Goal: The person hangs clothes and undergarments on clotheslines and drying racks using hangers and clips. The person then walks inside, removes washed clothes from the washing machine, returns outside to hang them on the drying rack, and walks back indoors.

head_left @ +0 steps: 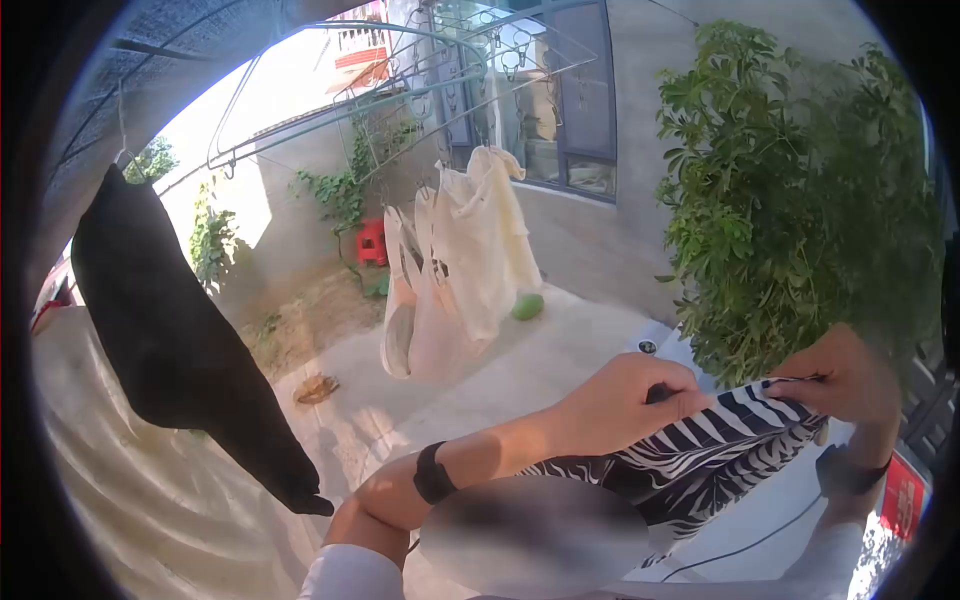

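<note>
A black-and-white zebra-striped garment (700, 465) is stretched between my two hands at the lower right. My left hand (635, 400) pinches its upper edge, fingers curled, with a dark band around the wrist. My right hand (840, 375) grips the garment's other end, close to the leafy plant. The cloth hangs below both hands in folds. A blurred oval patch hides its lower left part, so I cannot tell what kind of garment it is.
A wire hanging rack with clips (440, 85) carries pale garments (480, 240). Black trousers (170, 310) hang at the left above a draped beige sheet (130, 460). A bushy green plant (750, 200) rises at the right. A green melon-like object (527, 307) and a red stool (372, 243) stand farther back.
</note>
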`<state>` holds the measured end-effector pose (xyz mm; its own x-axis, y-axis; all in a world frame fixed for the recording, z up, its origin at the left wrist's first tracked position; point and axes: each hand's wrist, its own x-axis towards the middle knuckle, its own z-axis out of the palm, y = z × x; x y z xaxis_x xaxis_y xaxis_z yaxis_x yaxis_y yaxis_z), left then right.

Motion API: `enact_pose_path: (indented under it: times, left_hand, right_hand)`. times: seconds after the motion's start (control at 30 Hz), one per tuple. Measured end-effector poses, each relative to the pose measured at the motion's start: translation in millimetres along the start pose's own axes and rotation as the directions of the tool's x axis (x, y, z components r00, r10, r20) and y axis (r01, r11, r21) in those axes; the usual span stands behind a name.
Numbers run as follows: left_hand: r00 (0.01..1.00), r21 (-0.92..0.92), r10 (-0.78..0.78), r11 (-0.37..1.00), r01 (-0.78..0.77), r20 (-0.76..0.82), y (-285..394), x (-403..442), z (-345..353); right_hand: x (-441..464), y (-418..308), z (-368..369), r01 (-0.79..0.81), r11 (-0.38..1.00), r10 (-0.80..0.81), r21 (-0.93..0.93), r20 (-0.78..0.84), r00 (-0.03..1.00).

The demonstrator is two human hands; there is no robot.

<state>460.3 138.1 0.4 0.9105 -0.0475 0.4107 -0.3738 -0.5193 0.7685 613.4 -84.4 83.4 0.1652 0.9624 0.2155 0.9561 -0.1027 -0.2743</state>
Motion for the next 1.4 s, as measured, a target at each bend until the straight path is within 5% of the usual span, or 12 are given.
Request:
enact_pose_path:
  times: [0.07, 0.17, 0.23, 0.27, 0.37, 0.47, 0.57, 0.63, 0.73, 0.9, 1.0, 1.4]
  left_hand:
    - [0.996, 0.026, -0.005, 1.0, 0.007, -0.092, 4.4, 28.9, -5.6]
    - [0.864, 0.21, 0.229, 0.967, -0.147, -0.449, 1.5, 65.1, -25.7]
    - [0.806, 0.302, 0.199, 0.953, -0.027, -0.557, -6.5, 76.3, -64.5]
    - [0.759, -0.049, -0.11, 0.994, 0.102, -0.641, -1.6, 78.6, -76.1]
    - [0.63, -0.148, -0.134, 0.989, 0.031, -0.765, -25.9, 90.0, -114.0]
    - [0.318, 0.029, -0.061, 0.962, 0.27, -0.946, -35.3, 90.8, -136.0]
    - [0.219, 0.223, 0.151, 0.909, 0.353, -0.964, -43.5, 88.0, -146.4]
    - [0.201, 0.277, 0.218, 0.899, 0.34, -0.955, -44.5, 86.3, -156.0]
    - [0.283, 0.328, 0.276, 0.932, 0.153, -0.918, -36.4, 86.2, -166.5]
    - [0.231, 0.389, 0.341, 0.897, 0.211, -0.911, -35.0, 77.6, -164.6]
    - [0.272, 0.388, 0.315, 0.878, 0.279, -0.909, -36.1, 65.3, -162.3]
    - [0.379, 0.384, 0.274, 0.887, 0.256, -0.884, -21.7, 42.9, -151.2]
  right_hand:
    - [18.5, 15.2, -21.5, 0.028, 0.997, -0.028, -0.075, 0.004, 1.0]
    - [73.9, 22.0, -38.4, 0.19, 0.946, -0.29, -0.263, -0.422, 0.859]
    - [122.1, 23.7, -35.7, 0.302, 0.925, -0.38, -0.232, -0.53, 0.758]
    - [150.4, 31.2, -24.8, 0.37, 0.904, -0.42, -0.213, -0.593, 0.687]
    - [235.6, 34.6, 10.9, 0.595, 0.803, -0.423, 0.012, -0.691, 0.585]
    - [288.4, 27.7, 26.0, 0.66, 0.699, -0.375, 0.276, -0.644, 0.667]
    - [315.7, 16.1, 32.3, 0.73, 0.544, -0.386, 0.415, -0.649, 0.656]
    - [324.4, 3.4, 36.7, 0.784, 0.433, -0.421, 0.446, -0.669, 0.613]
    - [332.7, -19.2, 32.1, 0.749, 0.604, -0.343, 0.271, -0.76, 0.552]
    - [356.5, -23.4, 19.4, 0.666, 0.715, -0.39, 0.212, -0.669, 0.632]
    - [369.8, -28.3, 23.9, 0.753, 0.287, -0.46, 0.592, -0.604, 0.651]
    - [377.3, -14.2, 33.3, 0.41, 0.039, -0.505, 0.911, -0.336, 0.795]
